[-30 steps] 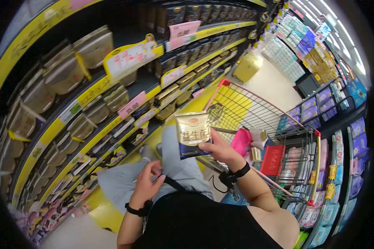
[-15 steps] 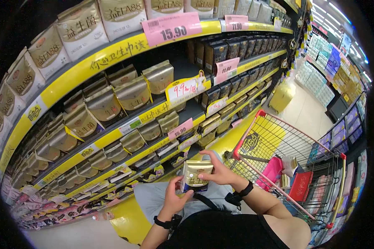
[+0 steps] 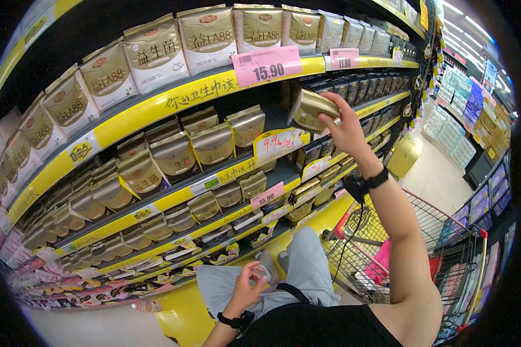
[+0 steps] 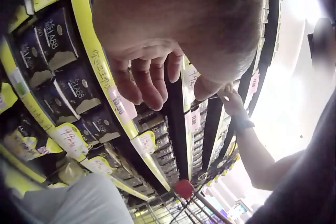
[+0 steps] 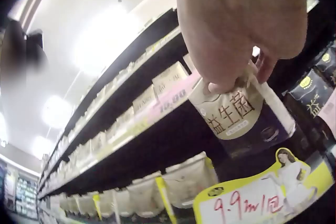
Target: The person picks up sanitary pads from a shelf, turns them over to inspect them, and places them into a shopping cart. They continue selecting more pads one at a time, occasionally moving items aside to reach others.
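My right hand is raised to the shelf and pinches a gold and dark-blue pack of sanitary pads by its top end. In the right wrist view the pack hangs tilted, printed side showing, just above a yellow-edged price card. It is at the dark gap in the shelf row, beside gold packs of the same look. Over my lap, my left hand hangs loosely curled with nothing in it; its fingers point down in the left wrist view.
White and gold packs fill the shelf above, over a pink price tag. Black boxes stand right of the gap. A shopping cart with a pink item is at my right. A yellow suitcase-like object stands beyond it.
The pack was in my right hand over my lap, then between both hands. My right hand has carried it up to the shelf gap, while my left hand has let go and stayed low.
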`<state>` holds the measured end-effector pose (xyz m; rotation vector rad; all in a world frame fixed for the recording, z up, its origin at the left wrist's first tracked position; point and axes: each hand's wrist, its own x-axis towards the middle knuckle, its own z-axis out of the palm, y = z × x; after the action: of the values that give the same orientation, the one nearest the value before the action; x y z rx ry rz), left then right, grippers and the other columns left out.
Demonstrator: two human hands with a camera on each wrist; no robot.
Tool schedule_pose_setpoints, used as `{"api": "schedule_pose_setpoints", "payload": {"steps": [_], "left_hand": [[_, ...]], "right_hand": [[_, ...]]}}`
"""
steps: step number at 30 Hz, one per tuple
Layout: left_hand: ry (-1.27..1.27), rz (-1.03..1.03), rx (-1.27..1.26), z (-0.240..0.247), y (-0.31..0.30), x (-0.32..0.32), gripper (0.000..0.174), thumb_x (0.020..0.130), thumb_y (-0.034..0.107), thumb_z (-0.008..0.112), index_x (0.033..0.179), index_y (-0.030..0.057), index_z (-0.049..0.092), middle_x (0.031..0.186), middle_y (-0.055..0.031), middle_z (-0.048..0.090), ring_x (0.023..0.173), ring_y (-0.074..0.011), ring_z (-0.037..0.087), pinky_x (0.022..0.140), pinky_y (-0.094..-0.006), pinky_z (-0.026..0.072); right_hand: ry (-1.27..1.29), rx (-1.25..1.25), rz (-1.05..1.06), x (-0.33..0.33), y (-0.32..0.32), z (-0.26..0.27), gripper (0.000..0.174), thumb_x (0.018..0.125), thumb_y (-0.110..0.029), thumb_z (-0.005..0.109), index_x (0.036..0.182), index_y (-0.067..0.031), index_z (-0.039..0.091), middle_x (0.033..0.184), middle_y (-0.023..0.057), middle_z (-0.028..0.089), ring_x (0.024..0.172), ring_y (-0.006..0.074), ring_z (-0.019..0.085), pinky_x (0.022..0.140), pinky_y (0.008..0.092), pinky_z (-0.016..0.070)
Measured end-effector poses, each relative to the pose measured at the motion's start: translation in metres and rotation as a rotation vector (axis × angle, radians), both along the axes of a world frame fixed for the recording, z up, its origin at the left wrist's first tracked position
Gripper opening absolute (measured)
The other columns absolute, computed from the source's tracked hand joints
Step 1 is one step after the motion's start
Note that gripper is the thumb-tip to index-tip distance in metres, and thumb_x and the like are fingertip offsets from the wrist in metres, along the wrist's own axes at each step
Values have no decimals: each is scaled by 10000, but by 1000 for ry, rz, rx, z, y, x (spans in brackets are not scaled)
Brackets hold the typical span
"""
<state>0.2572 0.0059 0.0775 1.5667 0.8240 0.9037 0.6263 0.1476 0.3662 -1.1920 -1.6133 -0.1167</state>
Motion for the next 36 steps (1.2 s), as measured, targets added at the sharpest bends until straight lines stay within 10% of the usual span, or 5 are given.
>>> {"api": "schedule_pose_setpoints", "payload": {"steps": [11,20,36], "left_hand": [[198,14,-14,0,-23,-17,397,892,100,704,1245,29,536,1006,-80,669,860,-167,645,786,-310,522],[97,8,-29,-5,-22,-20,318,907,119,699,1194,32,592,967,-72,677,860,-158,640,772,-296,517],[193,-80,19,4,-27,-16,278,936,182,689,1154,26,615,971,-93,666,903,-184,651,786,-308,514]], "right_hand": [[-347,-126,-35,9,159,-11,410,865,-164,719,1229,-4,619,1201,255,623,1097,459,584,909,476,504],[-523,-335,220,-36,163,10,394,947,-138,613,1329,-50,568,1323,219,585,1227,389,546,1072,420,428],[-21,-569,586,-50,189,-16,378,1015,-72,493,1388,-55,548,1349,129,589,1246,218,524,1086,337,384]]}}
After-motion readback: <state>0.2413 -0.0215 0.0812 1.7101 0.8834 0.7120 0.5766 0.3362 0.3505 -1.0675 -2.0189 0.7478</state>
